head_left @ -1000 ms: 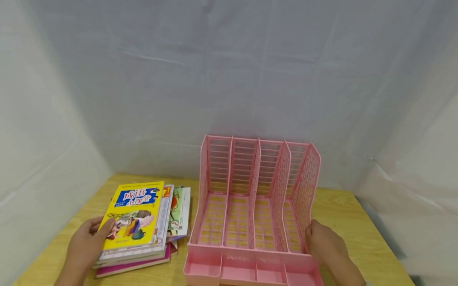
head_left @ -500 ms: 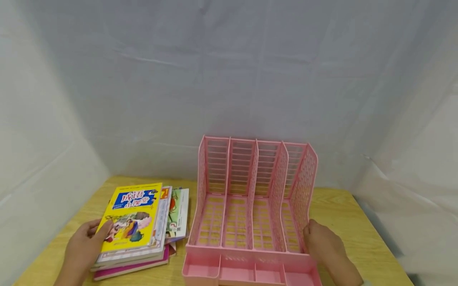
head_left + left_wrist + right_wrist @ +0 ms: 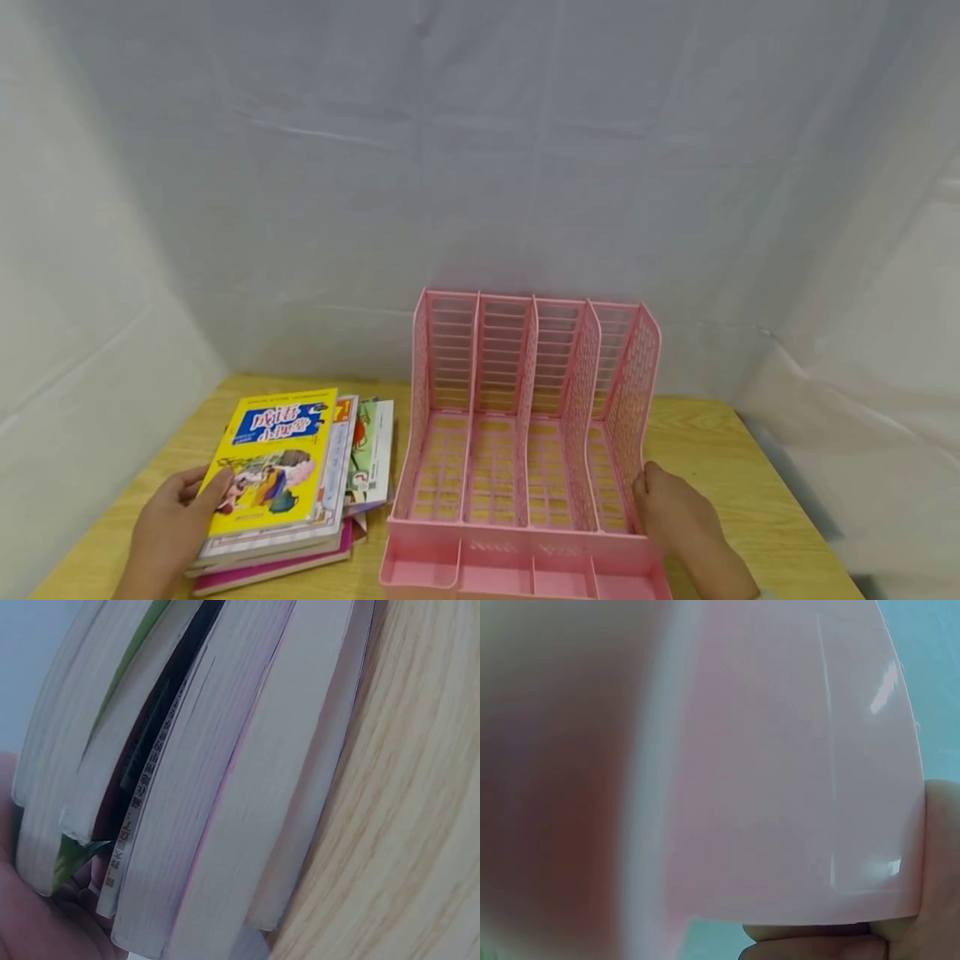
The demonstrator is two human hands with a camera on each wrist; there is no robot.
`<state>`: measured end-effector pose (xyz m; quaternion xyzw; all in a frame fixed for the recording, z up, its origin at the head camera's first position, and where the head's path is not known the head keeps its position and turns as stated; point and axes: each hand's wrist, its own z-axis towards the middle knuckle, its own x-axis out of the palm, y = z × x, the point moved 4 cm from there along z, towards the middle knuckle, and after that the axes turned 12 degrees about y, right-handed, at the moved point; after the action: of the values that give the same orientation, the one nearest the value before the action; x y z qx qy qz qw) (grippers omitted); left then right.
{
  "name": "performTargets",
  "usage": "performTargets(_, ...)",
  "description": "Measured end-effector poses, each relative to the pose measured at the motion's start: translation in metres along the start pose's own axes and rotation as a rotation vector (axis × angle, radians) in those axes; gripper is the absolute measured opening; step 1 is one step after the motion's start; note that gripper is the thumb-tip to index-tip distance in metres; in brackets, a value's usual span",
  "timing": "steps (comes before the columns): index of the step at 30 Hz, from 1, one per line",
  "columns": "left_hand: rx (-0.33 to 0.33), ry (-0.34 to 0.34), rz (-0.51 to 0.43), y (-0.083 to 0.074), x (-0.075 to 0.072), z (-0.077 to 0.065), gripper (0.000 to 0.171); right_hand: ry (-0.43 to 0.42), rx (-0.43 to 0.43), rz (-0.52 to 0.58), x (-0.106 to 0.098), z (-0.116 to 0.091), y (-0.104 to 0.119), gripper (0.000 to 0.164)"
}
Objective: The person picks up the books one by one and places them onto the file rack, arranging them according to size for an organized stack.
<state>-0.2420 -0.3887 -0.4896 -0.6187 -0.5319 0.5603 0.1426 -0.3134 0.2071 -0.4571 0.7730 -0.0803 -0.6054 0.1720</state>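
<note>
A stack of books lies on the left of the table, topped by a yellow picture-covered book [image 3: 273, 462]. My left hand [image 3: 174, 512] grips the stack's left edge, thumb on the yellow cover. In the left wrist view, its fingers [image 3: 82, 919] reach into a gap below the upper books [image 3: 64, 761]; thicker books [image 3: 247, 817] lie beneath. A pink desk file organizer [image 3: 498, 533] with upright dividers stands right of the books. My right hand [image 3: 678, 512] holds its right side wall near the front. In the right wrist view, fingers [image 3: 817, 949] curl behind the pink panel [image 3: 772, 772].
A book with a red crab on its cover [image 3: 371, 454] sticks out from the stack's right side, close to the organizer. Small open compartments [image 3: 423, 562] run along the organizer's front. Pale sheeting [image 3: 480, 167] hangs behind and beside the wooden table [image 3: 742, 492].
The head view has shifted slightly, so the books and organizer sit a little lower and further left in it. Both hands keep their hold on the books and the organizer.
</note>
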Motion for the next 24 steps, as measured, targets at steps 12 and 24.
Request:
performTargets(12, -0.011, 0.001, -0.009, 0.0007, 0.0014, -0.0010, 0.096, -0.009, -0.016, 0.005, 0.0001, -0.0001, 0.0005, 0.034)
performTargets(24, -0.020, 0.002, -0.016, 0.0022, 0.0019, 0.0002, 0.098, -0.008, -0.009, 0.001, 0.0000, 0.0006, 0.0009, 0.034)
